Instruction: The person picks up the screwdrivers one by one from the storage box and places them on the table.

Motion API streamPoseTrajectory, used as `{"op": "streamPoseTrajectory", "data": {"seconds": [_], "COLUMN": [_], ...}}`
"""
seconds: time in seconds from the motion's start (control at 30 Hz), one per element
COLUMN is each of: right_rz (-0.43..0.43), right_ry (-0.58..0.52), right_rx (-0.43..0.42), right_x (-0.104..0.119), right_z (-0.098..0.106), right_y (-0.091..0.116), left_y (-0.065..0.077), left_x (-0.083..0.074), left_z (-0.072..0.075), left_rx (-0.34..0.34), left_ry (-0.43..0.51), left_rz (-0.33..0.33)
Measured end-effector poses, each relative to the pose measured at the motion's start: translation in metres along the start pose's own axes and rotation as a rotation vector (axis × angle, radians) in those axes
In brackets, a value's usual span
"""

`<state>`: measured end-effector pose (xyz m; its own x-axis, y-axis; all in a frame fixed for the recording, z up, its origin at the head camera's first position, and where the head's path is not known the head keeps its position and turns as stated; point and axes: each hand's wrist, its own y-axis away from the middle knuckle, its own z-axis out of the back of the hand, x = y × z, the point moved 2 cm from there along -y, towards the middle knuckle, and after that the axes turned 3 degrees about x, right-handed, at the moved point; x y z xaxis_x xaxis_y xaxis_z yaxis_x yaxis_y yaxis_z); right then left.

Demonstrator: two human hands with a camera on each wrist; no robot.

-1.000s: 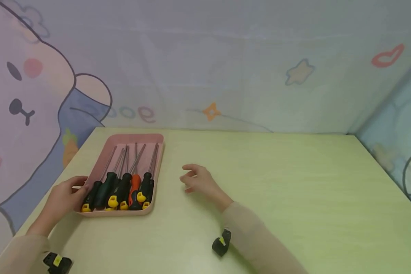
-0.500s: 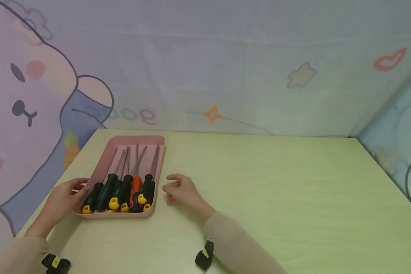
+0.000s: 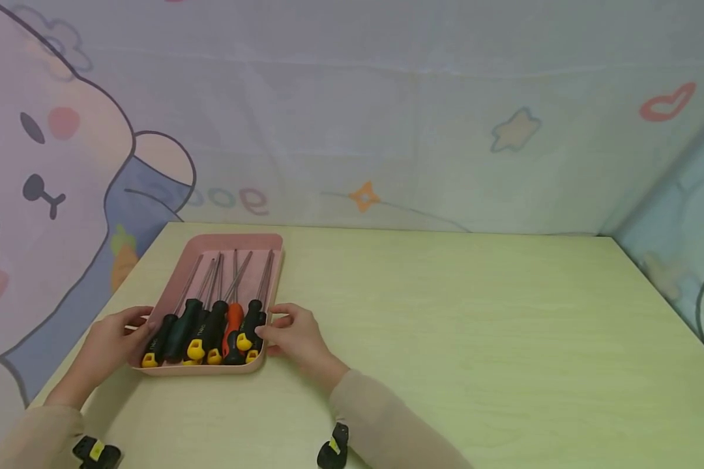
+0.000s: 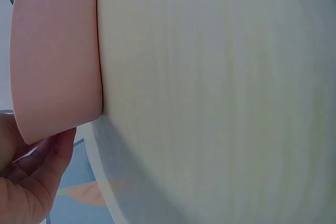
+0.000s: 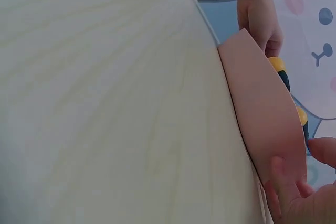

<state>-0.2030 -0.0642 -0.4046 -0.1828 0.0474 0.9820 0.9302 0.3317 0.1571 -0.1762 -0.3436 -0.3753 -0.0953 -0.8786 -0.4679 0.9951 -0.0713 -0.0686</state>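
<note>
A shallow pink tray [image 3: 234, 240] sits at the left of the table, loaded with several screwdrivers [image 3: 180, 333]. Their shafts point to the back; most handles are black or dark green with yellow ends, and one is orange [image 3: 233, 318]. My left hand [image 3: 108, 340] holds the tray's left side, thumb at the rim and fingers outside. On the opposite side, my right hand [image 3: 300, 340] pinches the right rim, its thumb over the edge near a handle. In the left wrist view, the left hand [image 4: 31, 187] grips a tray corner. The right wrist view shows the tray's underside edge flush with the table.
The light wooden table [image 3: 475, 326] stretches away to the right of the tray. Behind it hangs a printed cloth [image 3: 387, 117] with a cartoon bear at the left. Each wrist wears a small black camera [image 3: 334, 448].
My right hand has moved left across the table to the tray and taken hold of its right rim. The left hand has kept its place on the left side.
</note>
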Motion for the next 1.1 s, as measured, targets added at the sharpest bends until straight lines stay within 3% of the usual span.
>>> {"op": "streamPoseTrajectory", "data": {"seconds": [0.63, 1.1], "right_rz": [-0.034, -0.038], "right_ry": [0.011, -0.007], "right_rx": [-0.032, -0.028], "right_x": [0.0024, 0.0047], "right_z": [-0.0034, -0.0030], "right_y": [-0.0019, -0.0008], "left_y": [-0.0003, 0.0008], "left_x": [0.0006, -0.0022], "left_z": [0.0004, 0.0007], "left_rx": [0.002, -0.002], "left_ry": [0.008, 0.003], "left_rz": [-0.015, 0.008]}}
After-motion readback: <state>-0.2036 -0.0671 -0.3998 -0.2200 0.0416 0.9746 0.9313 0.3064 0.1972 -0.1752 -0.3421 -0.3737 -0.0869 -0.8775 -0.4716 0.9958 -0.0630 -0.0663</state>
